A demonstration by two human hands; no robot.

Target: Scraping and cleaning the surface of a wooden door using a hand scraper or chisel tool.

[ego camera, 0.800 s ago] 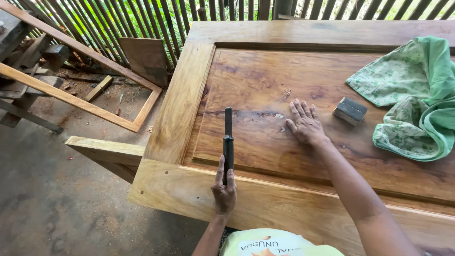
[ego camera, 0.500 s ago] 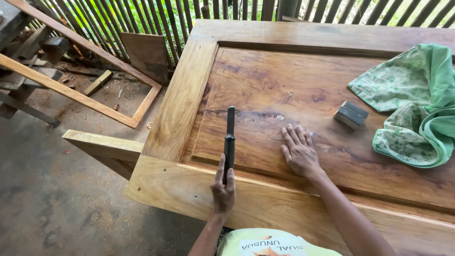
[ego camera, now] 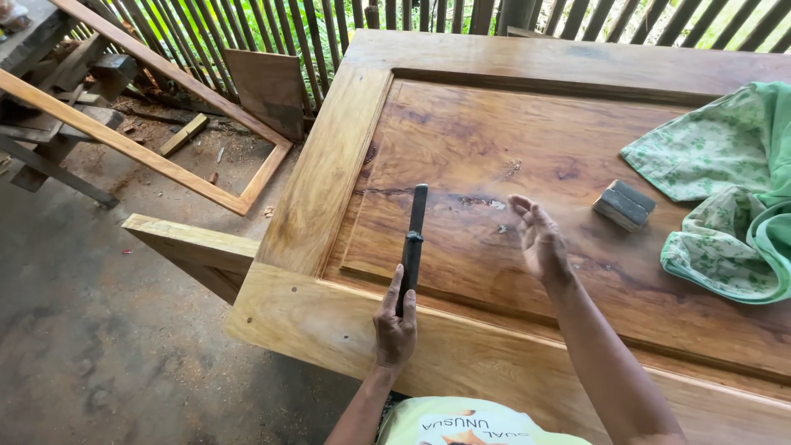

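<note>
A large wooden door (ego camera: 329,189) lies flat before me, with a raised centre panel. My left hand (ego camera: 395,325) grips the handle end of a long black flat tool (ego camera: 414,235), which points away from me over the panel's near left part. My right hand (ego camera: 540,239) hovers open, fingers spread, just above the panel to the right of the tool. A crack with pale filler marks (ego camera: 482,202) shows in the panel between the tool's tip and my right hand.
A small dark sanding block (ego camera: 624,204) rests on the panel to the right. A green patterned cloth (ego camera: 729,189) lies bunched at the door's right edge. A wooden frame (ego camera: 148,156) and planks lie on the concrete floor to the left, before a slatted fence (ego camera: 272,25).
My right hand has slid back toward me across the panel, then lifted off the wood. The left hand and the black tool have barely moved.
</note>
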